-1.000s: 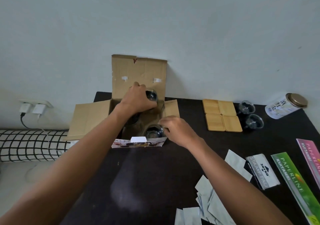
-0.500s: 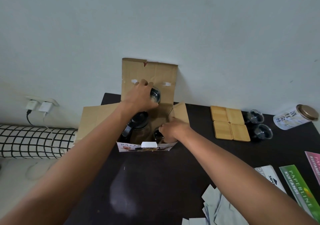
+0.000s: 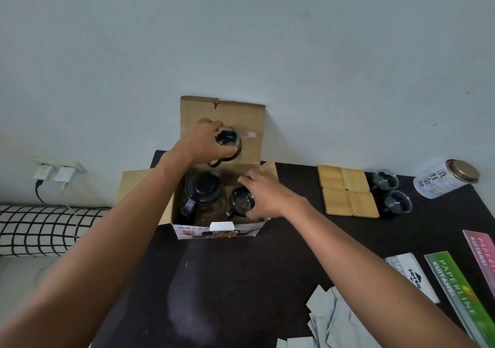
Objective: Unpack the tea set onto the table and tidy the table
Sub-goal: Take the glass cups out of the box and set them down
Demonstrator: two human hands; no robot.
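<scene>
since half a second ago the left hand (image 3: 206,141) has lifted its glass cup (image 3: 228,140) higher above the box, while the right hand (image 3: 265,196) has curled over a second cup (image 3: 241,201) still sitting low inside. nearest lie loose grey paper slips (image 3: 332,321), and to the right a white stamp pad box (image 3: 413,278) and green (image 3: 460,299) and pink (image 3: 482,251) paper packs, all flat and matte on the dark table (image 3: 241,280). farther in, the open cardboard box (image 3: 214,231) holds a glass teapot (image 3: 202,192) with a black lid and handle, left of the second cup. both hands are clamped on cups, fingers wrapped round the bowls. these look light but rigid, smooth and breakable; a hold round the body or through the black handle seems safest, since bare glass may slip. far right, four square bamboo coasters (image 3: 347,191) lie touching, with two cups (image 3: 389,192) just beside them and a round tea tin (image 3: 446,177) on its side.
</scene>
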